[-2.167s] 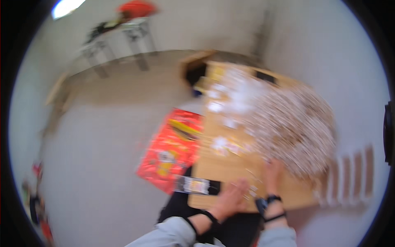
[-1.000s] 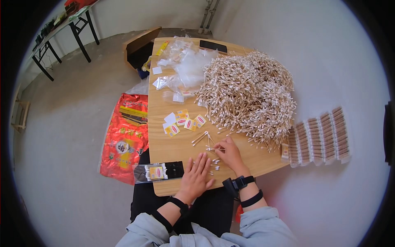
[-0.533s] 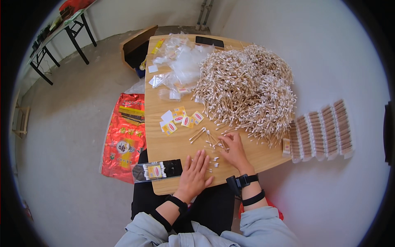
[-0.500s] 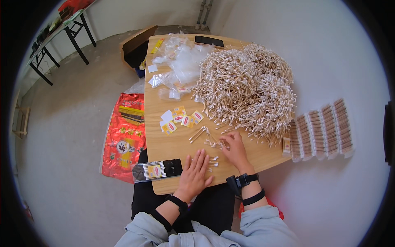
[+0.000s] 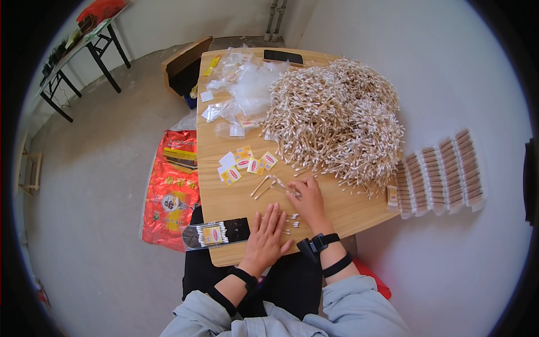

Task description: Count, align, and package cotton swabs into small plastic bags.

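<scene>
My left hand lies flat near the table's front edge, fingers stretched out, over a small row of cotton swabs whose tips show to its right. My right hand is closed, its fingertips pinching a few loose cotton swabs; how many is hidden. Several more loose swabs lie just left of those fingertips. Beside my left hand sits a black holder with a clear bag over its left part. Inside the bag is a row of swabs with a yellow card on top.
A large heap of cotton swabs covers the table's far right. Loose yellow cards, clear plastic bags and a phone lie on the wooden table. Filled swab packs stand in rows at right. A red sack hangs left.
My right hand has moved left and slightly toward me, shifting the loose swabs at its fingertips leftward. My left hand stays in place.
</scene>
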### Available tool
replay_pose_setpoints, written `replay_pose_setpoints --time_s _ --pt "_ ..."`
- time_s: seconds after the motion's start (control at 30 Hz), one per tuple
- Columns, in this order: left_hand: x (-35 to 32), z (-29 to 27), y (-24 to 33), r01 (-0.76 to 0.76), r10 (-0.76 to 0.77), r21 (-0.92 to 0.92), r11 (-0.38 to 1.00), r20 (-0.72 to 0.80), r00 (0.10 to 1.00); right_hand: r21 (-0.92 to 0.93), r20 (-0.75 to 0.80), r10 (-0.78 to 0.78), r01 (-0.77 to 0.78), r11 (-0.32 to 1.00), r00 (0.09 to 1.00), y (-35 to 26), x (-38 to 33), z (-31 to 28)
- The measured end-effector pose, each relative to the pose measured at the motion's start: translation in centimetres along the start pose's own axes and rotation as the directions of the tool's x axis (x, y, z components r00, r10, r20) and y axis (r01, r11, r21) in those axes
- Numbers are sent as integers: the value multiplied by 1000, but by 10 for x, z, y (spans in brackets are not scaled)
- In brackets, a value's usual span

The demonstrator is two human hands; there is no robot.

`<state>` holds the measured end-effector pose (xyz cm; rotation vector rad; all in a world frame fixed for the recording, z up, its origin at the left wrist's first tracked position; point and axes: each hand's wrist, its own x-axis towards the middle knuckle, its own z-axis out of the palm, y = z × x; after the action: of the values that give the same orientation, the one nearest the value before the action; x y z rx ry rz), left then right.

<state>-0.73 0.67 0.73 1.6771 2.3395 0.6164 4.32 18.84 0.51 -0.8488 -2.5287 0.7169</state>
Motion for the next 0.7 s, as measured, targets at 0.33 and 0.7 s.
replay_pose_setpoints --time_s 0.33,0.7 --pt "-1 1 -1 -11 11 41 999 9 1000 207 144 -125 94 974 982 -38 -3 -10" --pt "-4 14 -5 -33 33 -12 999 -56 998 -20 652 -228 318 948 723 -58 36 22"
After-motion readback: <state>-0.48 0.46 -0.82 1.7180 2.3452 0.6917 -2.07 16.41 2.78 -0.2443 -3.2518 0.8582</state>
